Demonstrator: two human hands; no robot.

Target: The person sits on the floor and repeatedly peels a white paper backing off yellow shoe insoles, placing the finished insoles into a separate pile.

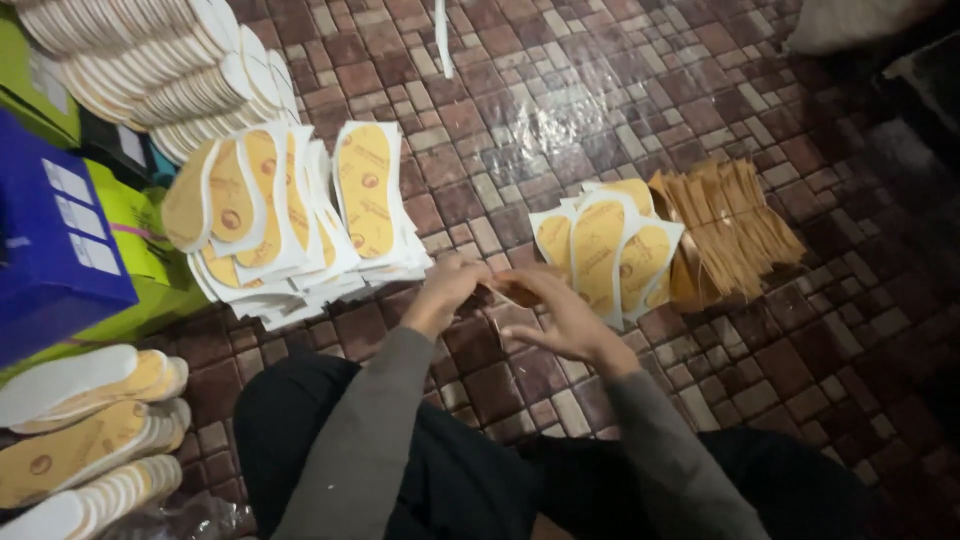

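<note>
My left hand and my right hand meet over the brick-patterned floor, both pinching a thin brown strip between their fingertips. Just right of my hands lies a small pile of white-edged yellow insoles. Beside it is a fanned heap of brown backing strips. To the left of my hands sits a larger spread stack of the same insoles. My grey sleeves and dark trousers fill the bottom of the view.
A tall curved stack of white insoles fills the top left. A blue box and green boxes stand at the left edge. More stacked insoles lie at the bottom left. A white strip lies at top centre.
</note>
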